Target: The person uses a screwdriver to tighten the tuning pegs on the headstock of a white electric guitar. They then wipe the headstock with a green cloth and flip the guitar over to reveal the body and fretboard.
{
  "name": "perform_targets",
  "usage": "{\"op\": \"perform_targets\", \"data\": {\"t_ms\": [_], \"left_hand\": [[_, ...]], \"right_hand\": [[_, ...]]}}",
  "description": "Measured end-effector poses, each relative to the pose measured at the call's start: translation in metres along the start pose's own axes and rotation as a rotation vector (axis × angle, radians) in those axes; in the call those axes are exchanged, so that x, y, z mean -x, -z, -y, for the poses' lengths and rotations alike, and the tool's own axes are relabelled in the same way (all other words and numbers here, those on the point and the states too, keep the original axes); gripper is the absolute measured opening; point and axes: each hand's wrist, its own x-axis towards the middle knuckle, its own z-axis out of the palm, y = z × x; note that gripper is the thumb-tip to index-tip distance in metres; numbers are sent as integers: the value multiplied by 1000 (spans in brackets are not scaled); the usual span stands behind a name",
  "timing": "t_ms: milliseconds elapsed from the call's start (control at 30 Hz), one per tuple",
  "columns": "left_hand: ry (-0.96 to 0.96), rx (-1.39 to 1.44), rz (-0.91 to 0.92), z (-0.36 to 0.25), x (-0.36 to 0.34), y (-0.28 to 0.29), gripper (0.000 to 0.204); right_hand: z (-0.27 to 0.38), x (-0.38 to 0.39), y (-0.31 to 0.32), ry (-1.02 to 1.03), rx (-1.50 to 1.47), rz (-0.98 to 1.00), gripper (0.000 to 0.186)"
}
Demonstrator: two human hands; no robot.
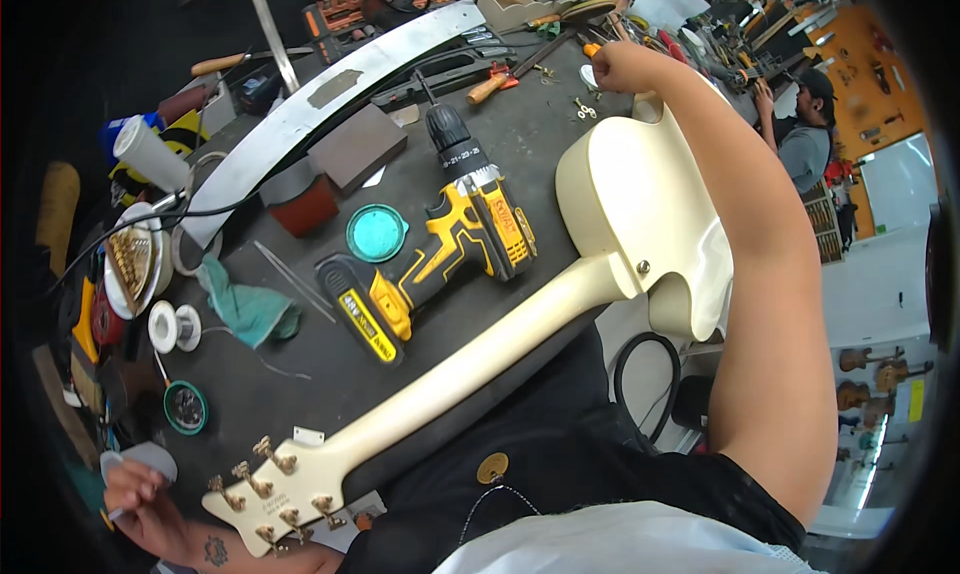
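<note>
A cream electric guitar (pixel 505 336) lies face down across the bench edge and against my body. Its body is at the right and its headstock (pixel 290 491), with several brass-coloured tuners, at the lower left. Beyond the guitar body, my right hand (pixel 622 69) is closed round an orange handle (pixel 592 50); the rest of that tool is hidden. Past the headstock, my left hand (pixel 140 499) has its fingers curled together beside a pale round lid-like piece (pixel 152 462). What those fingers pinch is unclear. Between my hands, a yellow and black cordless drill (pixel 470 219) lies on the bench.
On the dark bench (pixel 330 359) are a teal lid (pixel 377 233), a sanding block (pixel 357 149), a green cloth (pixel 245 304), a white spool (pixel 174 328) and small metal rings (pixel 586 109). A long curved metal strip (pixel 330 104) spans the back. Another person (pixel 808 124) stands at the far right.
</note>
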Motion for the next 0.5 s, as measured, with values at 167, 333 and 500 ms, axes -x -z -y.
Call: {"op": "perform_targets", "data": {"t_ms": [167, 333, 500], "left_hand": [[-53, 274, -156, 10, 11, 2, 11], [-52, 103, -379, 7, 4, -29, 29], [16, 141, -343, 13, 18, -5, 37]], "right_hand": [[18, 12, 26, -106, -238, 200, 31], [40, 19, 35, -56, -258, 338, 37], [37, 13, 31, -90, -262, 229, 34]]}}
